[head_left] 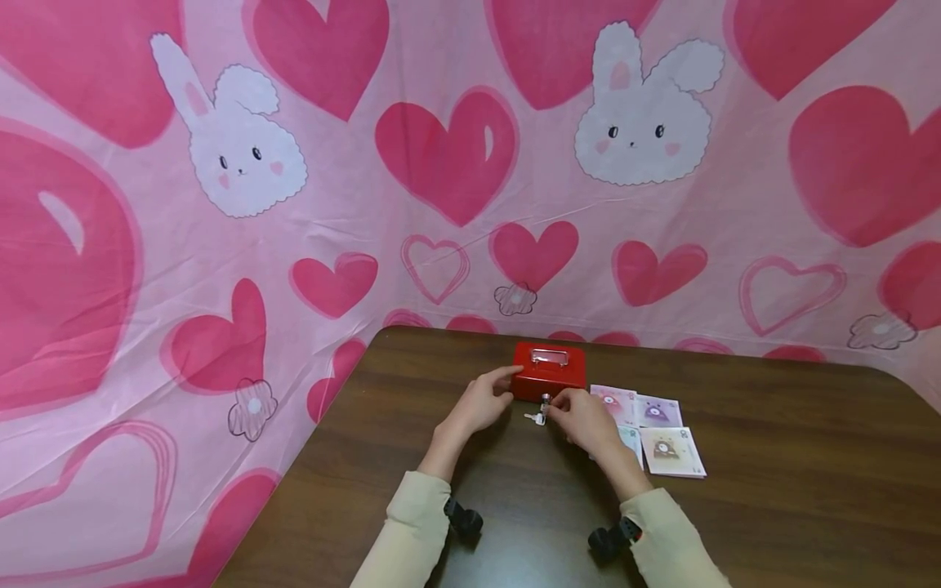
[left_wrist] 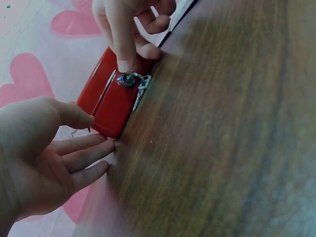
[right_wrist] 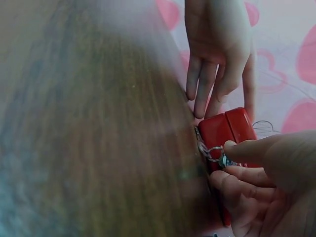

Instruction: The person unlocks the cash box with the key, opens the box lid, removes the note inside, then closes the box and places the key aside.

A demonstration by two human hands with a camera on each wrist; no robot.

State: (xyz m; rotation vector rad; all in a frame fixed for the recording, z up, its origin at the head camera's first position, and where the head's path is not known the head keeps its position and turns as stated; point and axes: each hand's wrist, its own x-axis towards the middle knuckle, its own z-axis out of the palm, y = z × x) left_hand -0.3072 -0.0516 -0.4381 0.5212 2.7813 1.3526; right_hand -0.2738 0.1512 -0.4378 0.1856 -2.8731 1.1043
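A small red cash box with a handle on its lid stands on the table, its lid down. My left hand is at the box's left end, its fingers extended; in the left wrist view the thumb touches the red side. At the front lock, my right hand pinches a key between thumb and index finger, as the right wrist view shows. From that key's ring a second key dangles near the tabletop. The pinched key is mostly hidden by the fingers.
Right of the box, several play banknotes lie in groups, among them a pink one, a purple one and a beige one. The right forearm partly covers a bluish one. Behind the brown table hangs a pink heart-print cloth.
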